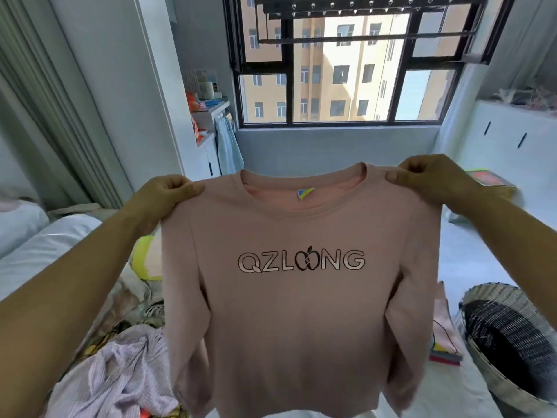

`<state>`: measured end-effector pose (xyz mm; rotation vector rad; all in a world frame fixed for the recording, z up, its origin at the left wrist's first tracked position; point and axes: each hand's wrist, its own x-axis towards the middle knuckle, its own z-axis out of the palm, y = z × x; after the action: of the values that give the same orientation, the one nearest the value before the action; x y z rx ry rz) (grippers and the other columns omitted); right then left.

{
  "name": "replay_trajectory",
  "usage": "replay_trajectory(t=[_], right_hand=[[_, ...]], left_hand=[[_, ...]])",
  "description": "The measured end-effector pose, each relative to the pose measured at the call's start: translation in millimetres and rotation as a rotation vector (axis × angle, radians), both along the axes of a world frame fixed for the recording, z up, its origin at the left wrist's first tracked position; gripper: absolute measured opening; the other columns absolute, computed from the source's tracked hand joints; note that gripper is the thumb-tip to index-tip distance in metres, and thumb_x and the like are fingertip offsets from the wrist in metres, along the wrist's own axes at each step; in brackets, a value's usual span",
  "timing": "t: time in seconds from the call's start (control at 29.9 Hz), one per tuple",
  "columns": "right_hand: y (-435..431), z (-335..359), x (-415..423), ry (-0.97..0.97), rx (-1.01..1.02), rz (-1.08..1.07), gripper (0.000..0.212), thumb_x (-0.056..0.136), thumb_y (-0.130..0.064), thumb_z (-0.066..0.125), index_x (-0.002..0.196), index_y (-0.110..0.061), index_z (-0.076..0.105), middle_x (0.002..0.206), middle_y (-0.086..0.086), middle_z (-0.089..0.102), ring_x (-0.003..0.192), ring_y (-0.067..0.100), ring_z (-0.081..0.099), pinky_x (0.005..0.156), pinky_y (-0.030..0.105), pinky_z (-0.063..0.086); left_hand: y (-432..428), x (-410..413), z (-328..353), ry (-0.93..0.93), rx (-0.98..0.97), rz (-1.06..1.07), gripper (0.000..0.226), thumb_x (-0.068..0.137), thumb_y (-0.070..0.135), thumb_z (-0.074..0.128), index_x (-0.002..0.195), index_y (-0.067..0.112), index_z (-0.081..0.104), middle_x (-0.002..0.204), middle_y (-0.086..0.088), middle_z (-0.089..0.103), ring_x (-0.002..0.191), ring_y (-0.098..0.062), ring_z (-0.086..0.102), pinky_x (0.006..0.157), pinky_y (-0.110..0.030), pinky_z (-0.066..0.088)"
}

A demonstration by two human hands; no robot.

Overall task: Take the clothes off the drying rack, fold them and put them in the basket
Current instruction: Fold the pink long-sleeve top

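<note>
Sweatshirt [289, 312] hangs spread out, print facing the camera; left hand [168, 194] grips one shoulder, right hand [428, 176] the other. Basket [512, 342] sits lower right of the sweatshirt, a clothes pile [120, 372] lower left

The sweatshirt [301, 342] is showing soft, matt knit cloth, its printed lettering [301, 260] glinting glossy; the basket [497, 292] is looking rough and coarsely woven, and the striped shirt [120, 378] is showing thin, crumpled fabric.
</note>
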<state>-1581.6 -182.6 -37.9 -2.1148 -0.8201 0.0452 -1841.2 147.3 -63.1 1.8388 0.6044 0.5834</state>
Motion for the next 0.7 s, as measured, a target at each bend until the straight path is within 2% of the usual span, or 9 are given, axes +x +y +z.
replay_trajectory(t=[0.1, 0.2, 0.3, 0.4, 0.47, 0.53, 0.6, 0.67, 0.7], right_hand=[[16, -42, 23, 0.017, 0.002, -0.047, 0.025, 0.085, -0.025, 0.066, 0.079, -0.002, 0.062, 0.064, 0.0, 0.05, 0.063, 0.013, 0.044, 0.054, 0.023, 0.032], [30, -56, 41, -0.011, 0.013, -0.091, 0.029, 0.085, -0.026, 0.065, 0.072, -0.001, 0.057, 0.064, 0.003, 0.047, 0.068, 0.017, 0.043, 0.054, 0.024, 0.03], [42, -40, 56, -0.073, 0.048, -0.115, 0.032, 0.087, -0.025, 0.064, 0.062, -0.007, 0.051, 0.06, 0.004, 0.043, 0.059, 0.015, 0.039, 0.047, 0.013, 0.03], [48, -14, 63, -0.171, 0.085, -0.108, 0.024, 0.087, -0.029, 0.063, 0.074, -0.01, 0.056, 0.063, 0.002, 0.046, 0.062, 0.015, 0.042, 0.047, 0.007, 0.03], [48, -7, 64, -0.209, 0.094, -0.087, 0.02, 0.087, -0.031, 0.063, 0.084, -0.012, 0.059, 0.072, 0.007, 0.051, 0.071, 0.016, 0.047, 0.052, 0.011, 0.034], [41, -14, 64, -0.184, 0.087, -0.067, 0.019, 0.087, -0.031, 0.063, 0.084, -0.013, 0.06, 0.072, 0.006, 0.053, 0.064, 0.005, 0.05, 0.051, 0.009, 0.035], [33, -39, 63, -0.113, 0.073, -0.045, 0.02, 0.085, -0.029, 0.066, 0.073, -0.015, 0.058, 0.062, -0.006, 0.054, 0.051, -0.006, 0.05, 0.045, 0.004, 0.032], [24, -80, 62, -0.027, 0.03, -0.026, 0.021, 0.083, -0.027, 0.068, 0.068, -0.017, 0.058, 0.06, -0.007, 0.054, 0.047, -0.007, 0.047, 0.044, 0.005, 0.031], [20, -105, 61, 0.013, -0.012, -0.008, 0.02, 0.083, -0.025, 0.069, 0.069, -0.013, 0.059, 0.062, -0.003, 0.053, 0.047, -0.005, 0.046, 0.044, 0.007, 0.031]], left_hand=[[7, 21, -40, 0.013, -0.092, 0.075, 0.024, 0.083, 0.024, 0.067, 0.06, 0.019, 0.06, 0.049, 0.009, 0.06, 0.053, -0.012, 0.052, 0.042, -0.014, 0.043], [13, 46, -56, -0.035, -0.147, 0.146, 0.021, 0.081, 0.021, 0.07, 0.066, 0.014, 0.056, 0.049, 0.009, 0.059, 0.057, -0.015, 0.05, 0.042, -0.015, 0.045], [25, 69, -42, -0.109, -0.125, 0.185, 0.018, 0.08, 0.02, 0.071, 0.069, 0.015, 0.058, 0.066, 0.0, 0.06, 0.06, -0.013, 0.053, 0.048, -0.017, 0.049], [41, 83, -20, -0.197, -0.094, 0.161, 0.014, 0.079, 0.021, 0.072, 0.07, 0.019, 0.061, 0.065, 0.004, 0.064, 0.057, -0.006, 0.057, 0.051, -0.018, 0.048], [46, 88, -12, -0.222, -0.078, 0.134, 0.016, 0.079, 0.021, 0.072, 0.065, 0.023, 0.064, 0.056, 0.012, 0.065, 0.053, -0.002, 0.057, 0.05, -0.016, 0.047], [45, 88, -16, -0.204, -0.079, 0.089, 0.021, 0.079, 0.022, 0.071, 0.059, 0.025, 0.069, 0.056, 0.013, 0.065, 0.054, -0.002, 0.058, 0.051, -0.016, 0.048], [42, 84, -36, -0.161, -0.112, 0.028, 0.014, 0.075, 0.027, 0.072, 0.061, 0.027, 0.071, 0.06, 0.011, 0.067, 0.057, -0.004, 0.06, 0.054, -0.017, 0.05], [36, 77, -71, -0.103, -0.167, -0.031, 0.008, 0.067, 0.033, 0.073, 0.065, 0.025, 0.072, 0.063, 0.009, 0.067, 0.059, -0.006, 0.06, 0.055, -0.019, 0.051], [32, 73, -93, -0.062, -0.197, -0.053, 0.009, 0.064, 0.034, 0.073, 0.065, 0.025, 0.072, 0.063, 0.008, 0.068, 0.058, -0.006, 0.061, 0.055, -0.019, 0.05]])
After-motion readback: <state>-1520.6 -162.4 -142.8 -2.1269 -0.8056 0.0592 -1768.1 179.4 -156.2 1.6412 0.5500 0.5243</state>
